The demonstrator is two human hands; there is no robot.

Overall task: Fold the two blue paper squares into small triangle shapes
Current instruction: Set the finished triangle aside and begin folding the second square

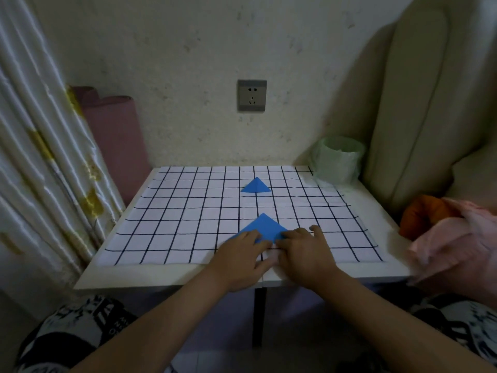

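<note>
Two blue papers lie on a white cloth with a black grid [174, 219]. The far paper [256, 186] is a small folded triangle, lying alone near the back middle. The near paper [265, 226] is a larger blue triangle with its tip pointing away from me. My left hand [240, 258] lies on its lower left part, fingers flat on the paper. My right hand [304, 254] covers its lower right corner, fingers bent down onto the paper. The paper's bottom edge is hidden under both hands.
A small white table [129, 275] carries the cloth. A container lined with a pale green bag [338, 161] stands at its back right corner. Pink cloth [457, 243] and an orange item [422, 214] lie at the right edge. A curtain hangs left; a wall socket [251, 95] is behind.
</note>
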